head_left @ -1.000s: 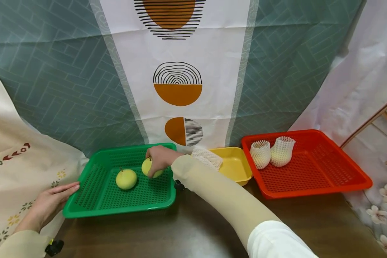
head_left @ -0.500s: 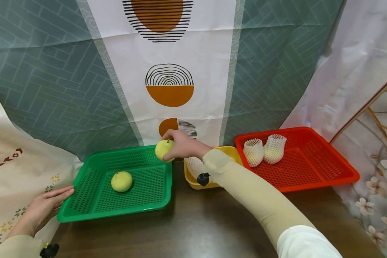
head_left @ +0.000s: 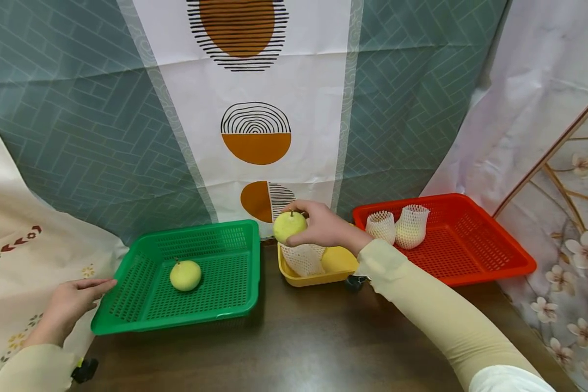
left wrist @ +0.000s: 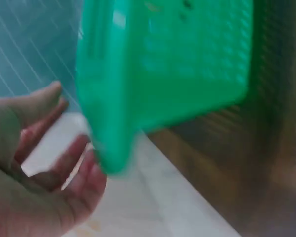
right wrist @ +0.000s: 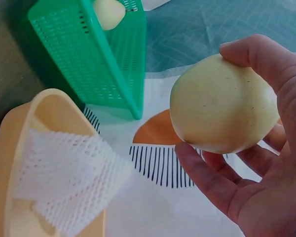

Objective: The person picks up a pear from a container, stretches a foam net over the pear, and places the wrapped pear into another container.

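Note:
My right hand (head_left: 323,223) grips a round yellow-green pear (head_left: 289,227) between thumb and fingers, up above the small yellow bin (head_left: 301,281). White foam net sleeves (right wrist: 64,173) lie in that bin. A second pear (head_left: 185,275), stem upward, sits in the green basket (head_left: 176,325). Beside that basket's left rim is my left hand (head_left: 73,305), its fingers relaxed and holding nothing. The left wrist view is blurred, so whether the fingertips touch the rim is hard to tell.
On the right, a red basket (head_left: 470,277) holds two net-wrapped pears, one of them a sleeved pear (head_left: 411,228) near its left side. Patterned cloth (head_left: 299,81) hangs behind everything. The brown tabletop (head_left: 274,343) stretches in front.
My right hand has lifted one pear out of the green basket and carried it rightward over the yellow bin. The left hand stays by the green basket's left side.

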Available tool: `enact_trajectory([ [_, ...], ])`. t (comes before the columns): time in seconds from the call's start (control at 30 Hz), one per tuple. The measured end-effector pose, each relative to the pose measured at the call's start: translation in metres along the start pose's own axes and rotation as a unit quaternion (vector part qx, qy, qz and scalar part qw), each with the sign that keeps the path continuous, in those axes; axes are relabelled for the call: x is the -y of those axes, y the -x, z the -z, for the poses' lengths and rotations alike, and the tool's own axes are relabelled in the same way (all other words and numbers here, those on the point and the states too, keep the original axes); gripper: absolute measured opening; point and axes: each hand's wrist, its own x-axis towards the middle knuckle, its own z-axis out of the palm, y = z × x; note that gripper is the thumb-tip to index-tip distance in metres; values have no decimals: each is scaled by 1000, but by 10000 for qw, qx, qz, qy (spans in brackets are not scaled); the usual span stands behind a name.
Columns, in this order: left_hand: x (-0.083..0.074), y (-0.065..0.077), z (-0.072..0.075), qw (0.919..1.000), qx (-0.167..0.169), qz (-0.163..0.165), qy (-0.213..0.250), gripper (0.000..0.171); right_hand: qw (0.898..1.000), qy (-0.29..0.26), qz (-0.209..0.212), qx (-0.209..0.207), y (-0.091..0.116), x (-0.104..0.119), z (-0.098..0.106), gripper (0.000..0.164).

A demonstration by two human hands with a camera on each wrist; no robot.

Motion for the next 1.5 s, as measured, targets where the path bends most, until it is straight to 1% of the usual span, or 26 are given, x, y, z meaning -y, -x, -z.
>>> enact_trajectory([
  [0.07,-18,8,-4,9984,-336,-202,-413,77,10000,8,-11,-49,7,-1,2,52],
  [0.1,-28,12,-7,9968,-516,-322,-523,77,10000,3,-24,-89,10,-1,2,53],
  [0.17,-49,19,-14,9923,-917,-605,-574,73,9997,-5,-83,-210,16,-2,3,58],
  [0.2,-61,23,-19,9889,-1136,-761,-584,70,9995,-13,-131,-285,18,-2,3,60],
  [0.27,-85,30,-29,9813,-1458,-1106,-592,64,9987,-40,-234,-443,23,-2,3,63],
  [0.4,-130,44,-53,9650,-1845,-1764,-596,53,9977,-14,-266,-620,30,-2,2,61],
  [0.47,-148,51,-66,9578,-1902,-2093,-506,48,9978,5,-213,-630,33,-3,1,59],
  [0.6,-178,62,-94,9508,-1767,-2539,-156,43,9982,-20,-156,-585,38,-3,-1,58],
  [0.67,-191,66,-107,9490,-1635,-2693,53,42,9984,-7,-171,-546,40,-3,-2,59],
  [0.77,-206,71,-126,9445,-1468,-2929,246,42,9985,36,-244,-495,44,-4,-3,60],
  [0.8,-211,72,-133,9431,-1411,-2995,299,41,9984,59,-282,-491,45,-4,-4,60],
  [0.93,-227,75,-161,9428,-1092,-3106,513,39,9976,83,-415,-548,49,-8,-7,61],
  [1.07,-238,75,-186,9421,-756,-3192,693,36,9973,82,-434,-585,53,-14,-11,62],
  [1.23,-245,74,-214,9384,-320,-3331,862,33,9983,267,-125,-500,57,-21,-15,58],
  [1.3,-245,73,-222,9390,-175,-3314,900,36,9988,266,13,-412,59,-23,-17,57],
  [1.37,-246,73,-229,9418,-66,-3250,851,41,9995,143,92,-282,62,-24,-19,58],
  [1.5,-246,72,-238,9441,184,-3230,633,54,9998,-175,96,-3,66,-27,-20,63],
])
